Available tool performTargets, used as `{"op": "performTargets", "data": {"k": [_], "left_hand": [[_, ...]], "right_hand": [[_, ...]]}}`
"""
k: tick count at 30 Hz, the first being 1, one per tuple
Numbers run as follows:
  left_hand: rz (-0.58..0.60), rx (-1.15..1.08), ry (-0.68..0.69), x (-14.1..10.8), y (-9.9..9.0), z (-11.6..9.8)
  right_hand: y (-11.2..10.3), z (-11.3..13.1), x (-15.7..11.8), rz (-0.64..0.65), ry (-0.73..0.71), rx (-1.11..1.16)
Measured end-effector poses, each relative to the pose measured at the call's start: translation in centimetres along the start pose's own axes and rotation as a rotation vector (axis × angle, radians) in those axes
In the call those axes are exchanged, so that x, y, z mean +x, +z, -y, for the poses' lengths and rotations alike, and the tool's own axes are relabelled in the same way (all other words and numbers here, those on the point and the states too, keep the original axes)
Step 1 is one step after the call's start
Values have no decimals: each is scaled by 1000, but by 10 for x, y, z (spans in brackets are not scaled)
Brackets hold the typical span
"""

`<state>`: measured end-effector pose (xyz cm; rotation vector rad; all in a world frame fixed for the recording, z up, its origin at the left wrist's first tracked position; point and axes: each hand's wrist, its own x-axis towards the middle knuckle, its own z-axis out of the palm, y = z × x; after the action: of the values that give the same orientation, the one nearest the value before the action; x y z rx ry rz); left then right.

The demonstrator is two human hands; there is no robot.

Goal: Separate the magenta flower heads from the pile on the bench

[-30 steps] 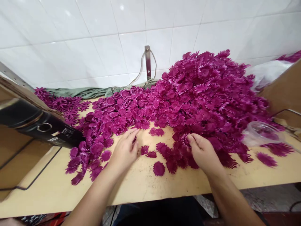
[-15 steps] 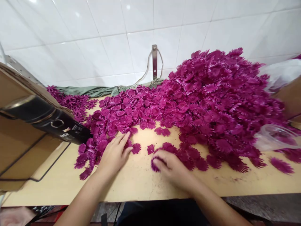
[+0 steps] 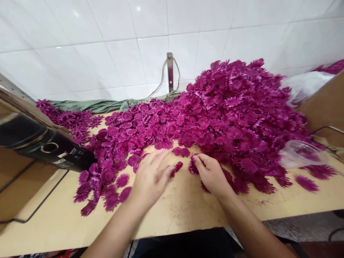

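My right hand (image 3: 213, 175) pinches a purple artificial flower head (image 3: 192, 167) between thumb and fingers, just over the table. My left hand (image 3: 152, 175) is slightly blurred, palm down, its fingers stretched out and apart. Beside its thumb tip is a small purple flower piece (image 3: 176, 167), touching or nearly touching the thumb. Behind both hands spreads a heap of the same flower heads (image 3: 236, 107), high on the right and lower on the left. Several loose ones (image 3: 123, 180) lie left of my left hand.
A black cylindrical bottle (image 3: 51, 143) leans at the left by a cardboard box (image 3: 16, 186). A clear plastic cup (image 3: 303, 154) lies at the right. Star-shaped purple pieces (image 3: 72, 120) and a green cloth (image 3: 91, 105) lie along the tiled wall. Another cardboard box (image 3: 325, 107) stands at the right.
My left hand has moved right, off the left part of the heap, towards my right hand. My right hand has risen forward and right, still pinching a flower head. The view has shifted slightly right.
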<state>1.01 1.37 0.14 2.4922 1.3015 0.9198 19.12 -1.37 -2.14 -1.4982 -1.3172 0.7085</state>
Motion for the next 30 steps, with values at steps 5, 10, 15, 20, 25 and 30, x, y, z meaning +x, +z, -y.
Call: {"op": "performTargets", "data": {"k": [5, 10, 15, 20, 25, 30], "left_hand": [[49, -367, -27, 13, 32, -35], [25, -738, -371, 20, 41, -36], [-58, -991, -624, 25, 47, -39], [-235, -873, -687, 35, 44, -27], [-103, -684, -424, 31, 35, -26], [250, -987, -471, 18, 45, -54]], "right_hand": [[-1, 6, -1, 24, 77, 94], [-10, 12, -9, 239, 51, 249], [-12, 13, -14, 264, 54, 268], [-17, 3, -18, 54, 24, -59], [-26, -4, -16, -43, 11, -152], [-22, 0, -10, -59, -9, -165]]}}
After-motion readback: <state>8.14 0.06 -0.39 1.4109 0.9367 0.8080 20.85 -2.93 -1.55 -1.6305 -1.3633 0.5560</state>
